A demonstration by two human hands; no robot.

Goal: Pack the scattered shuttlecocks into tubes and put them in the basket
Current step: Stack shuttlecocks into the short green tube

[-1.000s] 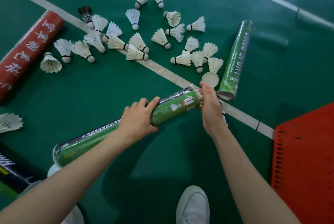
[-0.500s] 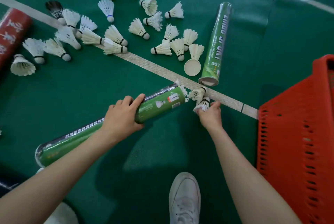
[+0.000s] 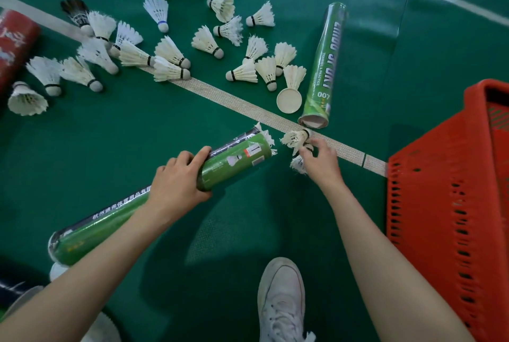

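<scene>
A red tube (image 3: 15,44) lies at the far left edge of a green court floor (image 3: 110,132), beside white shuttlecocks (image 3: 168,52) scattered across a pale court line (image 3: 248,108). The person's left hand (image 3: 176,184) grips a long green tube (image 3: 154,198), tilted, with white feathers poking from its open upper end. Just beyond that end, the right hand (image 3: 321,161) pinches two loose shuttlecocks (image 3: 296,139) on the line. A second green tube (image 3: 323,66) lies above, a round cap (image 3: 289,100) beside it. A red plastic basket (image 3: 446,203) stands at right, a white shoe (image 3: 281,300) below.
</scene>
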